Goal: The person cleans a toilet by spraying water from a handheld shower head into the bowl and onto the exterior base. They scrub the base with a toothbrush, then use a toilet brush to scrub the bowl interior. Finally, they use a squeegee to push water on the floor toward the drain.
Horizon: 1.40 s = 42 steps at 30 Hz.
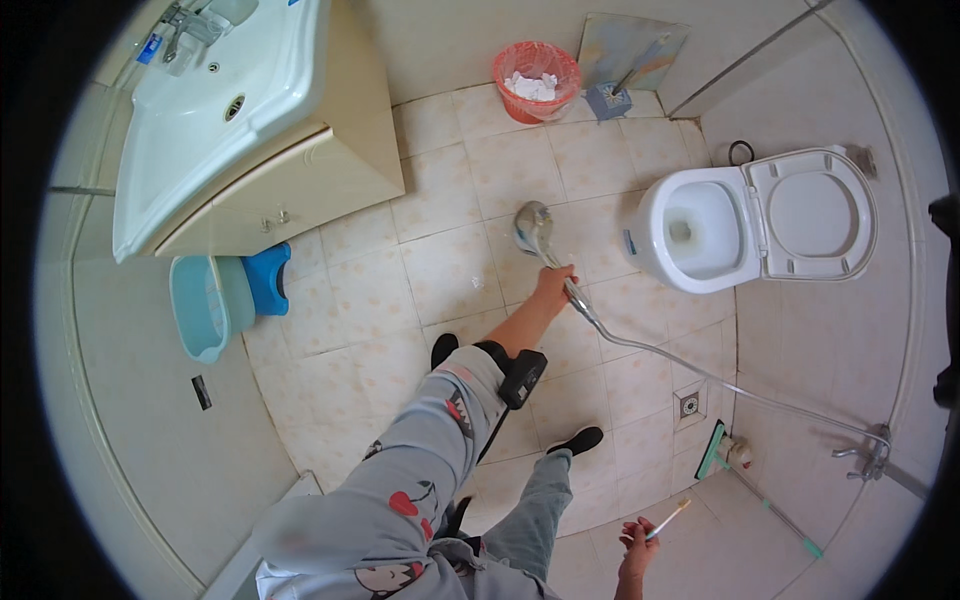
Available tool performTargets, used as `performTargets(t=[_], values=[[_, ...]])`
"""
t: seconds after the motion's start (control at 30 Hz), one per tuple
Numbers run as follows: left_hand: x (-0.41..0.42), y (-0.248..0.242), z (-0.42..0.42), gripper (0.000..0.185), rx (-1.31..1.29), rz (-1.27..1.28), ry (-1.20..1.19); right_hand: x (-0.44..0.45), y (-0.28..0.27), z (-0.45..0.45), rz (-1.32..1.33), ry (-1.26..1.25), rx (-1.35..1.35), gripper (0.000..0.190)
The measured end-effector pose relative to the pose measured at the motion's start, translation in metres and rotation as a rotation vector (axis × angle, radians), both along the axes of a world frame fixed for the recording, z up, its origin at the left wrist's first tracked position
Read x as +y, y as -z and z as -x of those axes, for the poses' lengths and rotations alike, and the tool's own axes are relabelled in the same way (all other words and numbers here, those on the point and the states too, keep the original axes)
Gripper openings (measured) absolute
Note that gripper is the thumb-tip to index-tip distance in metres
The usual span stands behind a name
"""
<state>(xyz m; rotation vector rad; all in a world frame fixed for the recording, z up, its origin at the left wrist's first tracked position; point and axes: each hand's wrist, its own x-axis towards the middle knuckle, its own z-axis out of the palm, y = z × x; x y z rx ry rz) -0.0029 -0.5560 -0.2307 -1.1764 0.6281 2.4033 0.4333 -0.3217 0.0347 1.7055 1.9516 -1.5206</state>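
Observation:
My left hand (556, 289) grips the handle of a chrome hand shower (533, 225), held out over the tiled floor in the middle of the view. Its metal hose (675, 360) runs from below that hand to the wall tap (870, 454) at the right. Down at the lower right, my right hand (640, 541) holds a toothbrush (670, 519) by its handle, the bristle end pointing up and to the right. A white toilet (697, 225) with lid and seat raised stands to the right of the shower head.
A washbasin (285, 75) on a cabinet fills the upper left, with a turquoise tub (199, 307) and blue stool (268, 277) beneath. A red waste basket (517, 105) and toilet brush holder (607, 101) stand by the far wall. A green squeegee (711, 450) leans near the floor drain (689, 406).

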Motion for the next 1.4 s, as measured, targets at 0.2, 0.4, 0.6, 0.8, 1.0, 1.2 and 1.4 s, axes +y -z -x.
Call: performTargets(t=[0.2, 0.4, 0.6, 0.8, 1.0, 1.2, 1.4], values=[[-0.013, -0.031, 0.023, 0.013, 0.093, -0.27, 0.04, -0.096, -0.004, 0.075, 0.102, -0.149, 0.077, 0.019], [-0.019, -0.043, 0.029, 0.017, 0.025, -0.282, 0.071, -0.131, -0.014, 0.098, 0.077, -0.158, 0.069, 0.02], [-0.013, -0.035, 0.022, 0.02, -0.041, -0.185, 0.088, -0.146, -0.016, 0.083, 0.077, -0.107, 0.045, 0.019], [0.007, -0.045, -0.013, 0.021, -0.06, -0.305, 0.193, -0.15, -0.011, 0.062, 0.089, -0.056, 0.048, 0.018], [0.05, -0.074, -0.014, 0.022, -0.01, -0.326, 0.211, -0.142, -0.005, 0.033, 0.1, -0.015, 0.07, 0.017], [0.071, -0.091, -0.03, 0.028, 0.023, -0.243, 0.227, -0.126, -0.007, 0.0, 0.114, 0.036, 0.074, 0.017], [0.113, -0.099, -0.009, 0.02, 0.061, -0.26, 0.155, -0.105, -0.009, -0.03, 0.13, 0.112, 0.075, 0.018]])
